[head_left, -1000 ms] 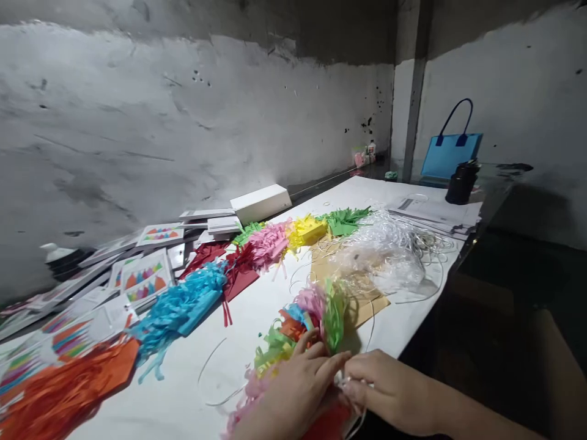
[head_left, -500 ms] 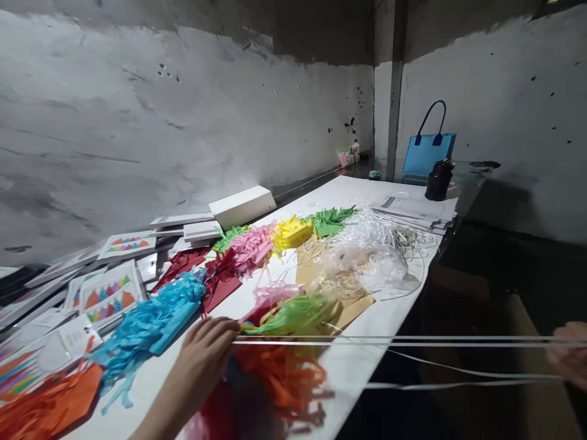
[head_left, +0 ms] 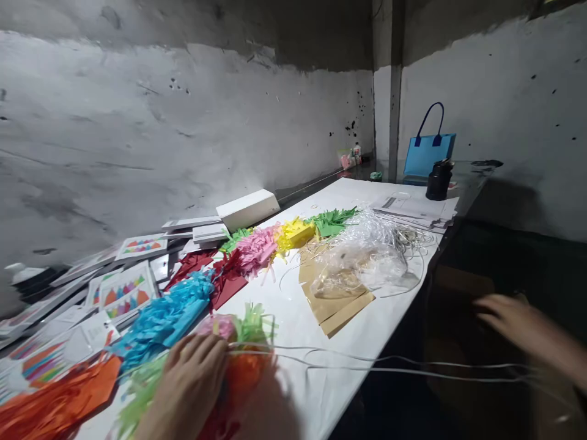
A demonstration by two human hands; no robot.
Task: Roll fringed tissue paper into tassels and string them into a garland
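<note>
Tassel bundle [head_left: 247,370]: lies on the white tabletop [head_left: 330,397] directly beneath your left hand [head_left: 197,373], colours showing on both sides of it. Light green at the wrist side; pink and green tufts beyond the knuckles; orange and red beside and below the fingertips.

Your left hand: palm down, fingers together and curled over the bundle, gripping it against the table. White cord [head_left: 413,371] comes out at those fingertips.

Your right hand [head_left: 511,324]: out past the table's right edge, over the dark area, well apart from the bundle. Fingers loosely extended, pointing left, thumb side parted; no grasp on the bundle. The far end of the cord passes just below this hand; with the blur, you can't be sure whether a strand touches it.

Cord: slack, strands apart, long axis running left to right across the table and over its edge, nearly level. Bundle: spread slants from lower left to upper right, the far green tuft pointing away from you.

Beyond your left hand, a row of coloured tassels [head_left: 165,315] runs up the table along the same slant, beside printed packs [head_left: 126,293]. Brown paper [head_left: 351,315] and crumpled clear plastic [head_left: 371,263] lie farther up, between your two hands.
</note>
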